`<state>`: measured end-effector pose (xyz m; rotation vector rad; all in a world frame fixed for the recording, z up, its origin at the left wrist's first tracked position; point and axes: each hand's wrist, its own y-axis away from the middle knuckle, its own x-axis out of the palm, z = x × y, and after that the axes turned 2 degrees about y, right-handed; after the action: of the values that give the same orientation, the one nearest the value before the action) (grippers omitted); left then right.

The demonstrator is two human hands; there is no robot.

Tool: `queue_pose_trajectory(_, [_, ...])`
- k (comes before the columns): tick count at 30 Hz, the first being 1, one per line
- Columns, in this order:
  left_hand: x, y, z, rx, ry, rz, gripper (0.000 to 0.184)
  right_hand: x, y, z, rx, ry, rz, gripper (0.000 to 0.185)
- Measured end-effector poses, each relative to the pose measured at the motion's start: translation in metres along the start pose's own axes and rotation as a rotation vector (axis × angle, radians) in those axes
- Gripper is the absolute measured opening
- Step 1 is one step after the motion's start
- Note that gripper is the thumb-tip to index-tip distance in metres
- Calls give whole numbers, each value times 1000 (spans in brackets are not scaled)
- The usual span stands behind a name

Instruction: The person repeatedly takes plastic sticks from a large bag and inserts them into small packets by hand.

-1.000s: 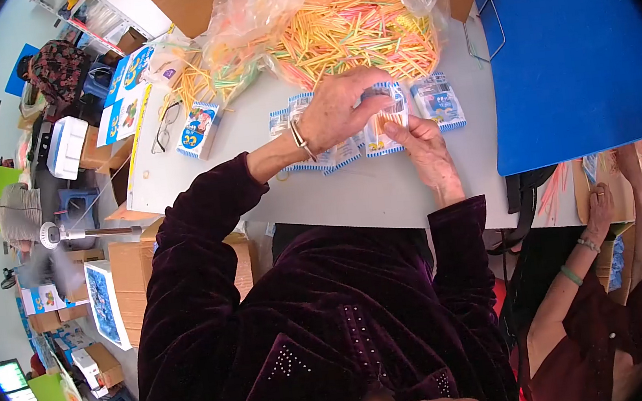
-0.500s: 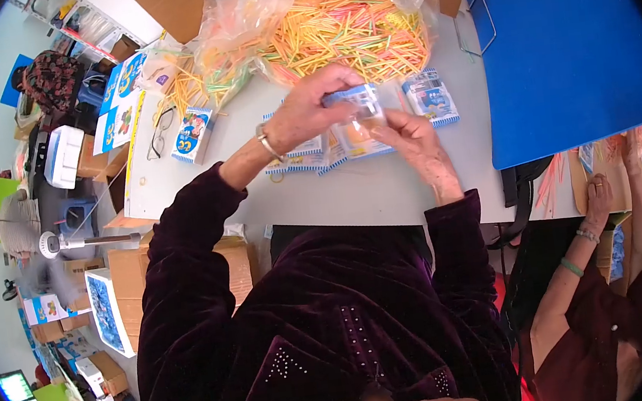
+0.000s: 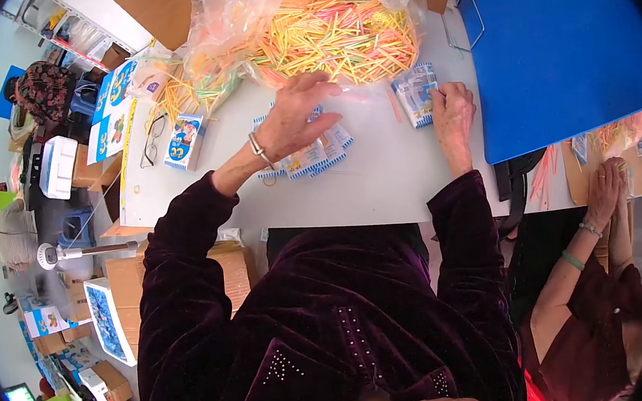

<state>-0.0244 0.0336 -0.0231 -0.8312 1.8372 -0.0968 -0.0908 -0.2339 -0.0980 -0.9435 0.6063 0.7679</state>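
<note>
At ten o'clock, shelves (image 3: 84,29); over the table (image 3: 367,187), left hand (image 3: 296,120), fingers apart; whether right hand (image 3: 454,114) clamps packet (image 3: 412,95), I can't tell.

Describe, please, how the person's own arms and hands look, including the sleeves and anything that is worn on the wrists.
The long sleeves are dark purple, in a velvet-looking cloth, and end short of the wrists. The left hand is ungloved, with a silvery bangle at its wrist. The right hand is ungloved too; no bangle shows there.
</note>
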Motion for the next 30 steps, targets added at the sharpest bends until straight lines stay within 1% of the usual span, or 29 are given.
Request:
queue_pose_trajectory(2, [10,-6,1,25,-5,13,32,-2,0,-1,-11,-13,-17,16])
queue_pose_trajectory(4, [16,-15,3,60,76,-21,31,-11,0,6,-77,21,-205,13])
queue_pose_trajectory(5, [17,-21,3,59,71,-26,31,-17,-2,10,-84,18,-207,13])
queue_pose_trajectory(7, [16,-33,-3,-24,280,-118,33,-36,-4,31,-192,-203,-240,14])
queue_pose_trajectory(8, [18,-38,-5,-29,276,-122,33,-40,0,42,-197,-208,-237,14])
queue_pose_trajectory(10, [20,-45,-7,-90,408,-173,29,-45,9,64,-152,-530,-34,17])
queue_pose_trajectory(11, [17,-46,-7,-97,402,-177,29,-46,14,72,-147,-491,-30,18])
queue_pose_trajectory(12, [13,-47,-8,-267,423,31,25,-40,17,75,-151,-498,-26,18])
queue_pose_trajectory(13, [11,-47,-8,-437,442,241,22,-31,21,76,-66,-652,16,19])
queue_pose_trajectory(14, [14,-41,-6,-401,540,177,19,-26,23,77,24,-802,56,19])
queue_pose_trajectory(15, [16,-37,-5,-401,535,177,19,-26,23,79,23,-806,54,19])
queue_pose_trajectory(17, [17,-31,-3,-310,491,107,17,-27,21,81,124,-906,274,16])
queue_pose_trajectory(18, [17,-28,-2,-301,500,96,15,-25,21,81,124,-910,274,16])
queue_pose_trajectory(19, [17,-25,-4,-303,497,97,15,-20,21,80,74,-897,312,14])
queue_pose_trajectory(20, [16,-24,-7,-268,422,66,14,-18,21,80,24,-882,350,11])
queue_pose_trajectory(21, [16,-22,-9,-231,347,34,14,-17,21,82,22,-885,351,11])
queue_pose_trajectory(22, [15,-22,-11,-233,344,34,14,-16,22,86,31,-903,347,8])
queue_pose_trajectory(24, [15,-22,-16,-131,265,-38,12,-16,23,88,42,-923,343,8])
queue_pose_trajectory(26, [18,-21,-12,-115,221,-41,11,-15,23,87,-61,-837,334,14])
queue_pose_trajectory(30, [22,-24,-6,-55,96,-33,11,-16,23,87,-44,-807,337,20])
